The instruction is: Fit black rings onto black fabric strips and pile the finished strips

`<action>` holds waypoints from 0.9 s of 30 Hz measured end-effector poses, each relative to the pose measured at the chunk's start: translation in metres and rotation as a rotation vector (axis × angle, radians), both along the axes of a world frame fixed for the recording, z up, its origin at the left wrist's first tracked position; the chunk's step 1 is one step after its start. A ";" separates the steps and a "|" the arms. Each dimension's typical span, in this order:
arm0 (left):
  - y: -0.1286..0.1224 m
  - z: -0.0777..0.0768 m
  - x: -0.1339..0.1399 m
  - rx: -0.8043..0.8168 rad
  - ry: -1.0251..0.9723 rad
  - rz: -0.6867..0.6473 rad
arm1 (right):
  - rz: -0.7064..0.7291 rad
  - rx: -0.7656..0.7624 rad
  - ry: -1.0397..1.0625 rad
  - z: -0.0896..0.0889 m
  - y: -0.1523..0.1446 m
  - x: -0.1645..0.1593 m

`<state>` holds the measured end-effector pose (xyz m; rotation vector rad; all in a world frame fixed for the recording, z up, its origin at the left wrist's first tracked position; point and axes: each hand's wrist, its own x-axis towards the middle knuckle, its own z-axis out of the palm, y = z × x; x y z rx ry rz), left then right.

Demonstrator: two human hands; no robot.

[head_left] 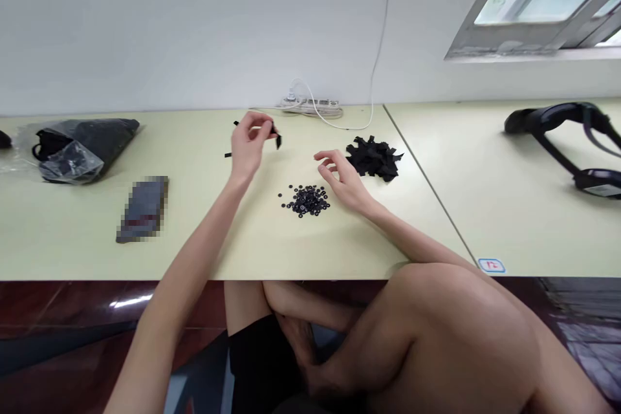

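Observation:
My left hand (248,149) is raised over the table, thumb and fingertips pinched on a small black fabric strip (278,141). Partly hidden behind that hand, ends of other black pieces (228,155) show at its left. My right hand (347,182) hovers with its fingers apart and nothing visible in them. It is between a loose pile of small black rings (306,200), like washers, and a heap of short black fabric strips (372,158). A few rings lie scattered around the edge of their pile.
On the left are a clear plastic bag with black material (87,149) and a blurred-out flat object (143,209). A white power strip (310,106) with a cable lies by the wall. A black headset (557,149) sits on the right, past the table seam.

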<state>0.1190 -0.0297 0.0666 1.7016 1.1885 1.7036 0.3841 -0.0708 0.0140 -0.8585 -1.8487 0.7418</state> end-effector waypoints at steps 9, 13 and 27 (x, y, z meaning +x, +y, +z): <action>-0.056 -0.038 0.073 -0.070 -0.157 -0.276 | 0.031 -0.087 0.097 0.003 0.000 0.019; -0.065 -0.037 0.075 -0.142 -0.230 -0.314 | 0.073 -0.199 0.189 0.009 -0.003 0.017; -0.071 -0.035 0.072 -0.218 -0.034 -0.315 | 0.112 -0.090 0.104 0.011 -0.009 0.022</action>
